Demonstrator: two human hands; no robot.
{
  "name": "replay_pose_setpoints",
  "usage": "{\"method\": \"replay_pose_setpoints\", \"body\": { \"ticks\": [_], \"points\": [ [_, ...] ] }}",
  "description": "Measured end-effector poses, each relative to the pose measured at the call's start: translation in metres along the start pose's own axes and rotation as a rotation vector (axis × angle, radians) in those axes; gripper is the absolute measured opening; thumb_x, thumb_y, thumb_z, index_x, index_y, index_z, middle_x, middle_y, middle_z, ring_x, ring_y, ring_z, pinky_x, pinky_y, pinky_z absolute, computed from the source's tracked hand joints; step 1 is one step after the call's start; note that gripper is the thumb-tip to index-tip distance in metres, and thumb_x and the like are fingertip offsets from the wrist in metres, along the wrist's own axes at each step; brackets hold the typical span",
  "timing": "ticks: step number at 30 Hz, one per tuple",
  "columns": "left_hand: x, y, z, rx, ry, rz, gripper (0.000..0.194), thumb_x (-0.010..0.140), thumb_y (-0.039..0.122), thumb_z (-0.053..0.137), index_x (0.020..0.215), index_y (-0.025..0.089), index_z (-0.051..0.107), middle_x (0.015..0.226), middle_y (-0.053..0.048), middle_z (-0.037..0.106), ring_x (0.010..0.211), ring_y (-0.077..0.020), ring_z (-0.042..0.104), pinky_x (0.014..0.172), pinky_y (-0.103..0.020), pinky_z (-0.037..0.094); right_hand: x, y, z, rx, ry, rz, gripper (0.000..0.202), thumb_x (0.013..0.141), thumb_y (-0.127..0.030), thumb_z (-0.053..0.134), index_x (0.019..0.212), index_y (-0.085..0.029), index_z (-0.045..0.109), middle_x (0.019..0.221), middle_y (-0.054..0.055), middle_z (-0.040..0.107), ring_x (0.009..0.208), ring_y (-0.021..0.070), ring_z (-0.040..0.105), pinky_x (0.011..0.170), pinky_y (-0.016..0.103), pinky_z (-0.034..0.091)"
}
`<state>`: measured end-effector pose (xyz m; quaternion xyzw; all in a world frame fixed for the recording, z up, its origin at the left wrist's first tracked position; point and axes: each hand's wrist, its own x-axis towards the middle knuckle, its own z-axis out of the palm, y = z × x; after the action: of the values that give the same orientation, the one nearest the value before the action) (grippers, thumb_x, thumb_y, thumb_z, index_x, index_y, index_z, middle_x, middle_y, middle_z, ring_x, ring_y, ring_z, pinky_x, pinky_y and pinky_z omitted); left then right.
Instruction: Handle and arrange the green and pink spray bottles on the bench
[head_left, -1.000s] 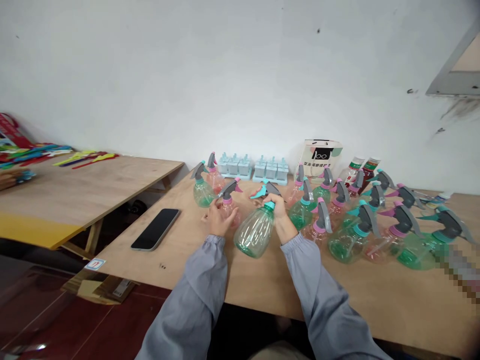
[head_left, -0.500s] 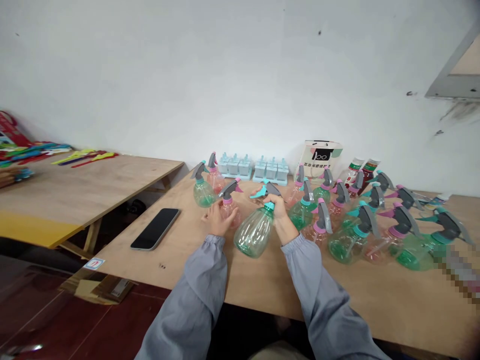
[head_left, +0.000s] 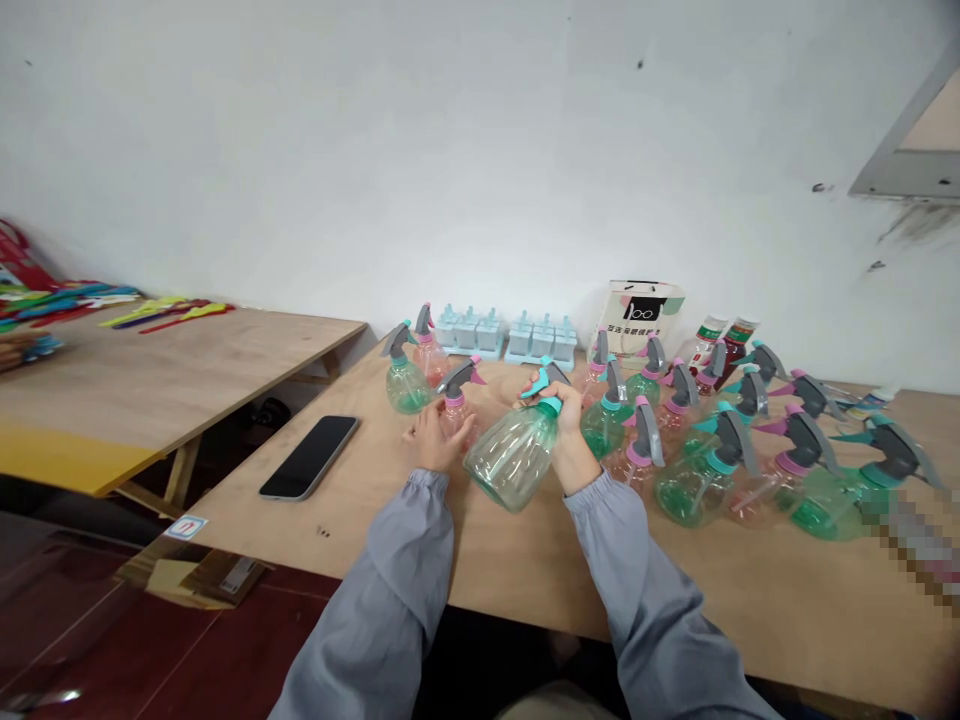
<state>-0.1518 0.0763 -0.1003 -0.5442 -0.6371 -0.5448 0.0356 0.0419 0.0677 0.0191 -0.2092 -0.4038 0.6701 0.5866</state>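
Observation:
My right hand (head_left: 564, 412) is closed round the neck of a green spray bottle (head_left: 514, 455) with a teal and grey trigger head. That bottle is tilted, its base pointing down to the left, above the table. My left hand (head_left: 437, 437) wraps round the body of a pink spray bottle (head_left: 459, 415), which stands upright with its pink nozzle to the right. Behind my left hand stand another green spray bottle (head_left: 407, 385) and a pink one (head_left: 430, 358). Several more green and pink spray bottles (head_left: 694, 487) stand to the right of my right hand.
A black phone (head_left: 310, 458) lies on the wooden table (head_left: 517, 580) at left. Pale blue ice-pop moulds (head_left: 470, 335), a printed box (head_left: 637, 325) and two labelled bottles (head_left: 735, 345) stand by the wall. On the left table (head_left: 247, 345) lie colourful items (head_left: 184, 315), near another person's hand (head_left: 15, 352).
My right hand has tipped the green spray bottle further, its base swinging slightly left and up and its head right. My left hand stays on the pink one.

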Motion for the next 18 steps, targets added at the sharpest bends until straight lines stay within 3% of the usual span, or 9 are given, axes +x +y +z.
{"method": "replay_pose_setpoints", "body": {
  "ticks": [4,8,12,15,18],
  "points": [
    [0.0,0.002,-0.002,-0.004,-0.022,-0.006,0.054,0.074,0.053,0.074,0.115,0.021,0.061,0.111,-0.011,0.07,0.107,-0.0312,0.064,0.098,-0.049,0.042,-0.002,-0.003,0.005,0.011,-0.038,0.087,0.016,0.048,-0.026,0.054,0.063,-0.024,0.051,0.061,0.002,0.062,0.078,0.026,0.069,0.067,0.038,0.06],
    [0.0,0.006,-0.004,0.001,-0.028,-0.01,0.055,0.076,0.052,0.072,0.117,0.018,0.06,0.113,-0.012,0.069,0.108,-0.0309,0.063,0.098,-0.049,0.042,-0.002,-0.004,0.008,-0.015,-0.048,0.038,0.015,0.046,-0.025,0.054,0.061,-0.025,0.049,0.056,0.0,0.059,0.07,0.0229,0.066,0.063,0.035,0.057],
    [0.0,0.008,-0.007,0.026,-0.07,-0.024,0.056,0.075,0.049,0.074,0.118,0.016,0.06,0.112,-0.013,0.068,0.109,-0.0308,0.062,0.098,-0.048,0.042,-0.002,-0.004,0.004,-0.096,-0.037,-0.097,0.013,0.049,-0.029,0.051,0.061,-0.024,0.051,0.059,0.0,0.059,0.064,0.0186,0.06,0.059,0.03,0.051],
    [0.001,0.008,-0.008,0.046,-0.083,-0.034,0.055,0.076,0.049,0.073,0.118,0.017,0.059,0.113,-0.013,0.068,0.109,-0.031,0.063,0.099,-0.048,0.041,0.0,0.004,-0.001,-0.359,0.086,-0.303,0.012,0.058,-0.028,0.054,0.069,-0.023,0.057,0.07,0.0,0.063,0.073,0.0173,0.061,0.069,0.029,0.049],
    [0.001,0.01,-0.009,0.044,-0.098,-0.04,0.054,0.076,0.048,0.072,0.119,0.019,0.059,0.115,-0.013,0.068,0.11,-0.0304,0.063,0.099,-0.047,0.041,0.005,0.018,-0.014,-0.67,0.207,-0.515,0.021,0.07,-0.029,0.056,0.089,-0.023,0.063,0.083,0.0,0.065,0.075,0.0158,0.059,0.075,0.03,0.048]
  ]
}}
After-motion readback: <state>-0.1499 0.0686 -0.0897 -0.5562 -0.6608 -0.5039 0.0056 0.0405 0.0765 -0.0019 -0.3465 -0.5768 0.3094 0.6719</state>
